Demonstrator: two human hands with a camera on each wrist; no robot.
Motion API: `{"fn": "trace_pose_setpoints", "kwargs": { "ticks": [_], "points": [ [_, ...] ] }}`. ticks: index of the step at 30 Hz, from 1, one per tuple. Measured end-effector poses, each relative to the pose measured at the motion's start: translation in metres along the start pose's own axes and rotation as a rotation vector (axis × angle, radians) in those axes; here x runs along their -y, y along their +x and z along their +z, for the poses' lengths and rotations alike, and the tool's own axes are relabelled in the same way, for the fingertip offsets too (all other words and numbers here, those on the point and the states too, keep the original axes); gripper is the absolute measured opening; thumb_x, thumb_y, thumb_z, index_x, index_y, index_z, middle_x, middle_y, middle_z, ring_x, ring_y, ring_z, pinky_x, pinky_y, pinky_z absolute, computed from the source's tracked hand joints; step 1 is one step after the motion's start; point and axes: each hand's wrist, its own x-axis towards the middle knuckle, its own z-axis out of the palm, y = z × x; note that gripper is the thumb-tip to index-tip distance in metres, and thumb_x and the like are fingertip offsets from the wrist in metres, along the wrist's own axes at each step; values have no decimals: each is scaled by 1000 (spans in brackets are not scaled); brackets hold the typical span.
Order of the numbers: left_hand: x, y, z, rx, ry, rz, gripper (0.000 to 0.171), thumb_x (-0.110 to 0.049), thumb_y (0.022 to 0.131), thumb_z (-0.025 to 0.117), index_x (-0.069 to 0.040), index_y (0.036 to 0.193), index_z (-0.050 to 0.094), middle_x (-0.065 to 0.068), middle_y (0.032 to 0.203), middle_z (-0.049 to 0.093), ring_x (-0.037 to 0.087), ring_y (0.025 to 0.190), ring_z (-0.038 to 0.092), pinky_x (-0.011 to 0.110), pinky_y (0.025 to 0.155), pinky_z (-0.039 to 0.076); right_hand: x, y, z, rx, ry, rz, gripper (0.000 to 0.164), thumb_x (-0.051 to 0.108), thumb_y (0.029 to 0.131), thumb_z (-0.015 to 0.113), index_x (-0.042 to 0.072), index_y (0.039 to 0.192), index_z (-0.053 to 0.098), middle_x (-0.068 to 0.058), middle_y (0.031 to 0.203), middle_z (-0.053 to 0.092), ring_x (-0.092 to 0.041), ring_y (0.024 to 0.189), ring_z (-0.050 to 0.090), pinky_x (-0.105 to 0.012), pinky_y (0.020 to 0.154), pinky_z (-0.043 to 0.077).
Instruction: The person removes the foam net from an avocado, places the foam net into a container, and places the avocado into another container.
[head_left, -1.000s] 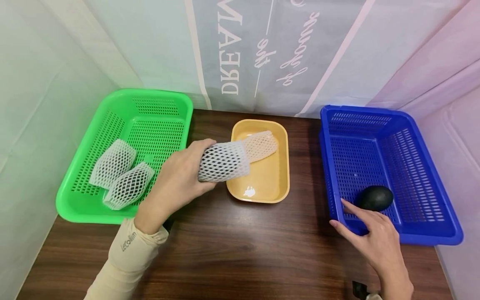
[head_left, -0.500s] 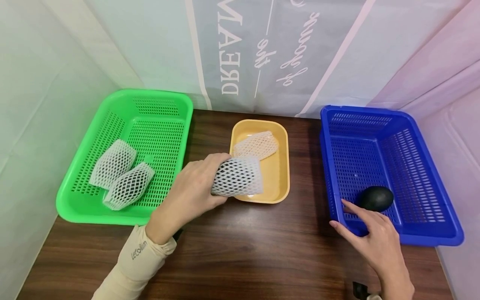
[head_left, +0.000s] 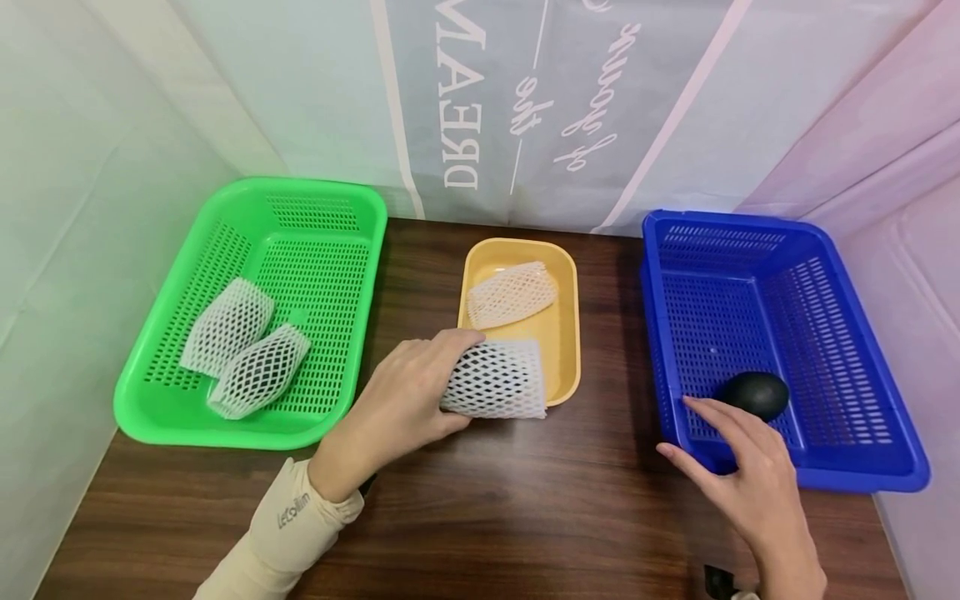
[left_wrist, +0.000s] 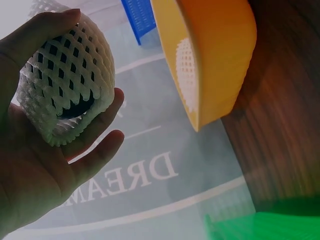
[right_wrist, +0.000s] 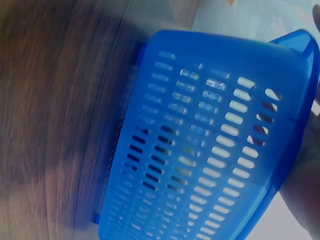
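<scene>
My left hand holds a dark, avocado-like fruit in a white foam net over the front edge of the yellow tray. In the left wrist view, thumb and fingers curve round the net, and dark skin shows through its holes. Inside the tray lies a pale foam net. My right hand rests over the near left corner of the blue basket, thumb outside the wall, fingers relaxed. Beside those fingers, in the basket, lies a bare dark oval fruit, partly hidden.
A green basket at the left contains two netted dark fruits, one lying against the other. All three containers stand on a dark wooden table before a printed curtain.
My left hand has carried the netted fruit right and toward me, from the tray's left side to its front edge, uncovering the pale net. The right hand has hardly moved.
</scene>
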Motion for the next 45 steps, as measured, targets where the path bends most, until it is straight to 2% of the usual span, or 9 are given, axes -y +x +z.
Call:
{"fn": "trace_pose_setpoints", "kwargs": {
  "ticks": [3, 5, 11, 15, 21, 31, 37, 45],
  "points": [
    [-2, -1, 4, 12, -6, 12, 86, -25, 61, 93, -11, 133, 48, 2, 121, 64, 16, 102, 63, 37, 88, 52, 3, 3, 4, -59, 13, -49, 69, 65, 75, 74, 8, 113, 75, -19, 109, 70, 6, 119, 51, -10, 102, 28],
    [-3, -2, 7, 20, -14, 21, 87, -26, 61, 93, -12, 134, 48, 1, 121, 64, 15, 103, 63, 37, 89, 52, 5, 5, 7, -100, 26, -85, 72, 69, 78, 67, 4, 109, 75, -19, 106, 70, 0, 117, 54, -11, 104, 29],
    [-5, -9, 17, 57, -61, 45, 87, -28, 61, 93, -15, 134, 49, -1, 128, 63, 13, 113, 62, 36, 89, 50, 16, 10, 10, -182, 62, -168, 70, 64, 81, 68, -3, 100, 75, -21, 99, 69, -6, 115, 57, -15, 108, 32],
    [-5, -15, 24, 92, -90, 49, 86, -29, 62, 93, -15, 135, 48, 0, 131, 62, 14, 118, 61, 36, 89, 49, 19, 10, 11, -173, 68, -165, 70, 64, 82, 68, -4, 98, 75, -21, 98, 69, -4, 117, 56, -15, 109, 32],
    [-9, -23, 36, 129, -109, 53, 87, -28, 62, 93, -15, 135, 48, 1, 132, 62, 14, 116, 62, 36, 88, 49, 18, 9, 14, -153, 93, -170, 68, 62, 83, 68, -3, 99, 75, -20, 100, 69, 1, 123, 53, -17, 110, 32],
    [-15, -31, 51, 202, -101, 87, 86, -31, 63, 91, -17, 136, 48, -4, 128, 61, 11, 111, 61, 33, 89, 47, 25, 6, 16, -143, 122, -179, 63, 57, 86, 69, -4, 100, 74, -20, 104, 71, -9, 131, 52, -25, 115, 33],
    [-14, -34, 62, 258, -78, 105, 85, -33, 66, 89, -16, 137, 46, -6, 129, 59, 11, 107, 62, 34, 93, 46, 35, 8, 21, -165, 188, -221, 59, 51, 87, 71, -6, 100, 73, -19, 105, 72, -14, 128, 56, -25, 114, 36],
    [-5, -37, 81, 279, -86, 75, 85, -33, 67, 88, -17, 138, 45, -6, 129, 58, 11, 110, 61, 34, 93, 46, 59, 12, 29, -145, 316, -294, 49, 40, 90, 71, -9, 98, 72, -21, 104, 70, -14, 125, 58, -24, 112, 39]
  ]
}}
